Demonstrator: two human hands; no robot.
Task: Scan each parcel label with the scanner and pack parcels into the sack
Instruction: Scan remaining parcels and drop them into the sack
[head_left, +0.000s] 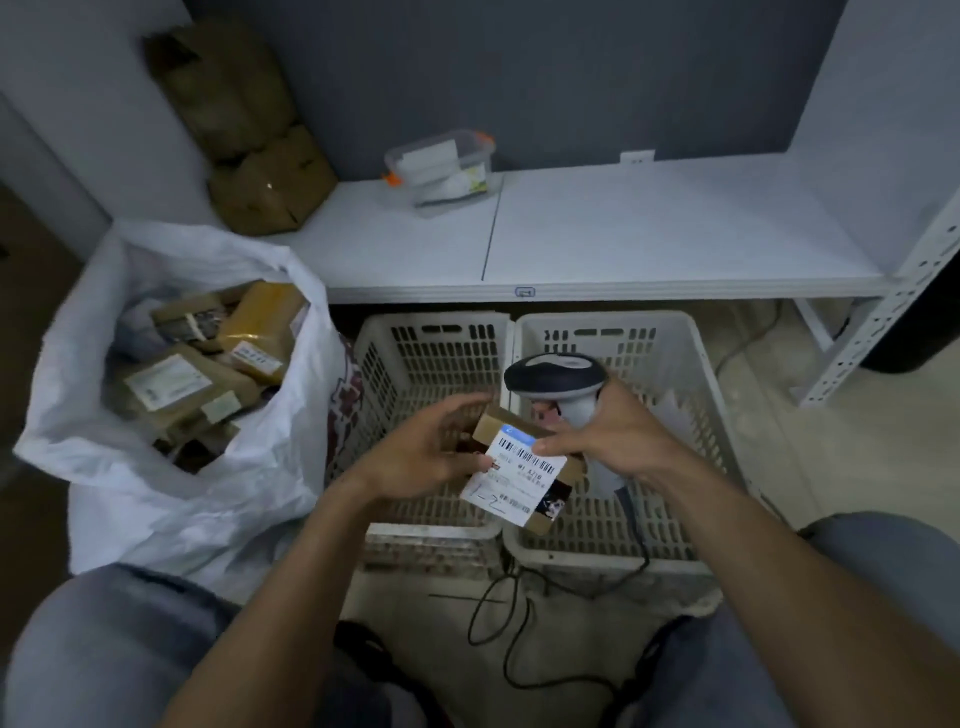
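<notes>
- Centrally, the left hand is gripping the parcel label-up above the baskets, keeping its barcode exposed;
- the right hand is clasping the scanner while its fingertips are steadying the label;
- the sack is standing open just left, probably for quick packing.

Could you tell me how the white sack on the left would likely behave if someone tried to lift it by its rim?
The white sack looks like thin, crumpled plastic, so its rim would probably stretch and bunch rather than hold shape. It already holds many cardboard parcels, so it is likely heavy and would sag at the bottom. The box corners might strain or poke the film.
</notes>
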